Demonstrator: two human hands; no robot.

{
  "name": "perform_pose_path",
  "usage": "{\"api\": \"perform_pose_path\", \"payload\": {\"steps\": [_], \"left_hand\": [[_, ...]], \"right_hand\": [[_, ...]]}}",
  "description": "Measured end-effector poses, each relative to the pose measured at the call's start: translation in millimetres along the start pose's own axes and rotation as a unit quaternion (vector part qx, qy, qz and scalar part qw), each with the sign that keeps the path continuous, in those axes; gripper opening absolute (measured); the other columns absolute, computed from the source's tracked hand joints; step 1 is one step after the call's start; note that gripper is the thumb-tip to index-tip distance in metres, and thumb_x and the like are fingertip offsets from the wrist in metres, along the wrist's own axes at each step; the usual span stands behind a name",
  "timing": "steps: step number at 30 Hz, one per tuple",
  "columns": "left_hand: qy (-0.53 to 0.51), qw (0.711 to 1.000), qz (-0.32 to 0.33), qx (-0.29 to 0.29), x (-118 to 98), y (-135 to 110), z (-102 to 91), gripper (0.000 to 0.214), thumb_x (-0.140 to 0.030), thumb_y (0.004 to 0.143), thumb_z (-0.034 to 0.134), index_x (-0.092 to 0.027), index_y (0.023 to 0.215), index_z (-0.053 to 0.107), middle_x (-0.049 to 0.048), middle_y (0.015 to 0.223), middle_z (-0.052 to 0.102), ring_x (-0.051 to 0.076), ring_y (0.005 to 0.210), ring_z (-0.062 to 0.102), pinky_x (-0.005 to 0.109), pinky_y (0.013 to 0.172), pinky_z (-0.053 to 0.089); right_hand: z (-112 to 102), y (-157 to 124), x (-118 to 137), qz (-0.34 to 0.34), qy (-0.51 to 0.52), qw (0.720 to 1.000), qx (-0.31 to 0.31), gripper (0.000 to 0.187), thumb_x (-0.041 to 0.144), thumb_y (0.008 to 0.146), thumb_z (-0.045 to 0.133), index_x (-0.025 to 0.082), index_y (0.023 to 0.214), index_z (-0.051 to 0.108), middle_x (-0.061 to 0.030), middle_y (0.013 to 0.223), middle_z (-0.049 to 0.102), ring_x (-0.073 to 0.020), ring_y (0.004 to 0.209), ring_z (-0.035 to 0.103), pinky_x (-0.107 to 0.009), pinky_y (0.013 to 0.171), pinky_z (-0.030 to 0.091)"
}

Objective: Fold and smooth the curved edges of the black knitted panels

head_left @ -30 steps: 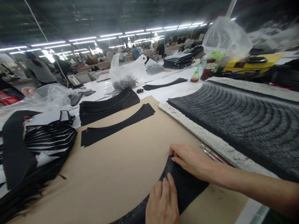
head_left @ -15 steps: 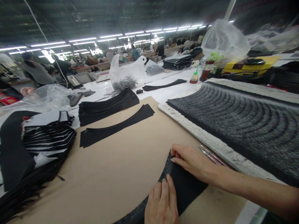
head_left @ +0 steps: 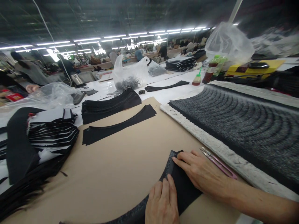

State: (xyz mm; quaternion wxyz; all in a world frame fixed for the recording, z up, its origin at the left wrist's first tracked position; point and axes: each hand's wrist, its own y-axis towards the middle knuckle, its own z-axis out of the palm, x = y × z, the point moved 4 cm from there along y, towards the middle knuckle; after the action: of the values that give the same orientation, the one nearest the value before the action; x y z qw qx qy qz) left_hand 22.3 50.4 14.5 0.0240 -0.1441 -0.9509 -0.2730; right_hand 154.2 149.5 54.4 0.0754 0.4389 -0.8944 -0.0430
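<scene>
A curved black fabric piece (head_left: 187, 189) lies on a tan board (head_left: 112, 168), with a speckled strip along its curved edge. My left hand (head_left: 162, 199) rests flat on the piece, fingers stretched out along that edge. At its upper end my right hand (head_left: 193, 166) pinches the fabric, thumb and forefinger near the corner. Just right of that hand lies a pair of pink-handled thread snips (head_left: 219, 165). Farther back on the board are a few similar black pieces (head_left: 119, 124), one over another.
Beyond them sits a thick stack of black pieces (head_left: 111, 105). To the right, a pale slab (head_left: 177, 116) bears overlapped rows of speckled black pieces (head_left: 238, 121). Black-and-white bundles (head_left: 52, 133) crowd the left. A plastic bag (head_left: 130, 73) and a small glue bottle (head_left: 196, 79) stand behind.
My right hand has shifted slightly right and down along the fabric's upper end, baring its corner. The left hand stays in place. The view has turned slightly left.
</scene>
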Motion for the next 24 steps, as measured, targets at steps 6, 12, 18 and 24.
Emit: {"api": "perform_pose_path", "payload": {"steps": [6,12,18,24], "left_hand": [[-0.024,0.999,-0.023,-0.015,-1.8,2.8,-1.0,0.04,-0.01,0.082,0.051,-0.011,0.121,0.06,0.0064,0.099,0.058,0.02,0.092,0.05,0.034,0.082,0.043],[-0.061,0.995,-0.08,-0.007,-6.6,1.4,4.6,0.045,-0.01,0.078,0.052,-0.013,0.122,0.059,0.0065,0.095,0.059,0.021,0.089,0.05,0.038,0.082,0.041],[-0.076,0.994,-0.078,-0.001,-5.0,3.6,-1.4,0.046,-0.011,0.076,0.054,-0.011,0.122,0.059,0.0063,0.094,0.061,0.021,0.086,0.05,0.038,0.08,0.041],[-0.105,0.993,-0.046,-0.012,1.4,6.1,-18.9,0.042,-0.017,0.082,0.053,-0.007,0.122,0.059,0.0081,0.099,0.068,0.022,0.087,0.056,0.036,0.078,0.046]], "right_hand": [[-9.8,-0.7,-9.1,0.082,0.136,0.987,0.01,0.039,0.012,0.097,0.031,0.024,0.115,0.064,-0.0073,0.102,0.06,-0.0189,0.088,0.054,-0.036,0.081,0.042],[-13.7,-3.9,-5.7,0.033,0.095,0.995,0.012,0.046,0.006,0.09,0.037,0.025,0.126,0.059,-0.0092,0.11,0.06,-0.0216,0.095,0.053,-0.042,0.087,0.04],[-18.7,-0.7,-11.4,0.087,0.171,0.981,-0.039,0.042,0.014,0.097,0.029,0.023,0.121,0.062,-0.008,0.103,0.06,-0.019,0.095,0.056,-0.034,0.086,0.044],[-13.2,-2.1,2.7,0.005,0.099,0.995,-0.003,0.047,0.009,0.091,0.035,0.028,0.126,0.059,-0.0086,0.11,0.061,-0.0228,0.099,0.056,-0.043,0.088,0.043]]}}
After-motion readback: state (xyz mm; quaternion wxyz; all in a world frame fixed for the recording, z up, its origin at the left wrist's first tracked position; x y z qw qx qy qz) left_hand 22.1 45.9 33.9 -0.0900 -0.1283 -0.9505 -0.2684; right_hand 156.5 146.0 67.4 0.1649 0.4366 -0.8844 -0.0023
